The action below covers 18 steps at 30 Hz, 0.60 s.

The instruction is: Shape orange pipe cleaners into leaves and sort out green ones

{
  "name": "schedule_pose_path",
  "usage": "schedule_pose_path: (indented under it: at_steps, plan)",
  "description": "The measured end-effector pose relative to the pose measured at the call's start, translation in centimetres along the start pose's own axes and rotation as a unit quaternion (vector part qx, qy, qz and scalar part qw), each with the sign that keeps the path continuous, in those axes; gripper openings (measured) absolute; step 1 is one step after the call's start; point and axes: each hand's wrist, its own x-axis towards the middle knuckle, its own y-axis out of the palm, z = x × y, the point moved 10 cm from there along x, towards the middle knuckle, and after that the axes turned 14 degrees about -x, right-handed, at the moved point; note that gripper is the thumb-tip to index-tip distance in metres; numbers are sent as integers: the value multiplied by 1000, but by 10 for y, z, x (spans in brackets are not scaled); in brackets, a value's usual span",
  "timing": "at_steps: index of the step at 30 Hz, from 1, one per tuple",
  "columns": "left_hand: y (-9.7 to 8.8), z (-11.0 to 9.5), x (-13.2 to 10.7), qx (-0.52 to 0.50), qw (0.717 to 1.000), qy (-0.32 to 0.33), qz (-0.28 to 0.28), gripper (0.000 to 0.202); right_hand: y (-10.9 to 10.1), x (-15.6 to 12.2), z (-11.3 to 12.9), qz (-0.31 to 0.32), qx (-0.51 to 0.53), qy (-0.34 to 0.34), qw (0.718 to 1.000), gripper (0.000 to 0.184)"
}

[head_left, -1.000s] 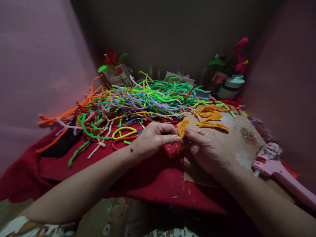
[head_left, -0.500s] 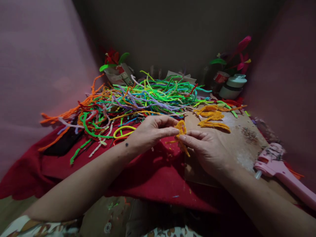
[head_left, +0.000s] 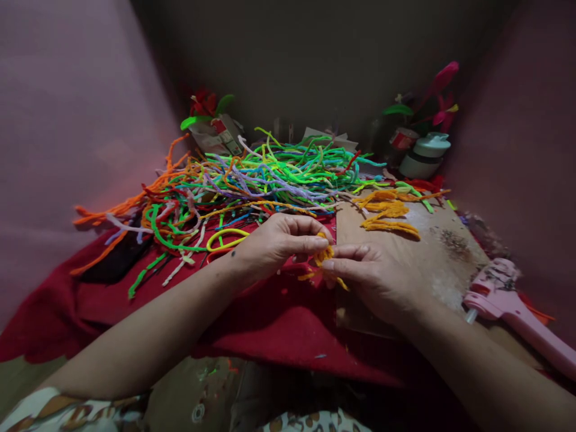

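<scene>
Between my two hands is a bent orange pipe cleaner (head_left: pixel 323 257), curled into a small bundle with two loose ends sticking out below. My left hand (head_left: pixel 288 240) pinches its upper part between thumb and fingers. Lower down, my right hand (head_left: pixel 366 267) grips it with thumb and forefinger. The fingers hide part of the bundle. Just beyond my right hand, several folded orange pipe cleaners (head_left: pixel 387 210) lie on a brown board (head_left: pixel 418 264). Scissors with yellow and orange handles (head_left: pixel 225 239) rest beside my left wrist.
A large tangled heap of coloured pipe cleaners (head_left: pixel 279 174) covers the back of the red cloth (head_left: pixel 279 336). A pink glue gun (head_left: pixel 504 294) lies at the right. Behind stand a pale blue-lidded bottle (head_left: pixel 425 156) and pink flowers (head_left: pixel 443 99). A dark flat object (head_left: pixel 112 261) sits at left.
Both hands have moved slightly down with the orange pipe cleaner. The left fingers now cover its top, and its loop shows less than before.
</scene>
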Motion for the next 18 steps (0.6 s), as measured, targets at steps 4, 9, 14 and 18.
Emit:
schedule_pose_path:
  at_steps: [4, 9, 14, 18]
  plan:
    - [1, -10, -2, 87, 996, 23, -28, 10, 3, -1, 1, 4, -6, -1, 1000, 23]
    - [5, -25, -6, 264, 957, 103, -54, 12, 0, 0, 2, -11, -33, -5, 999, 32]
    - [9, -35, -13, 344, 916, 190, -79, 14, 5, 2, -6, 22, 10, 21, 999, 27]
    - [3, -29, -9, 267, 949, 143, -83, 12, 0, 1, -10, -4, 2, 38, 999, 28]
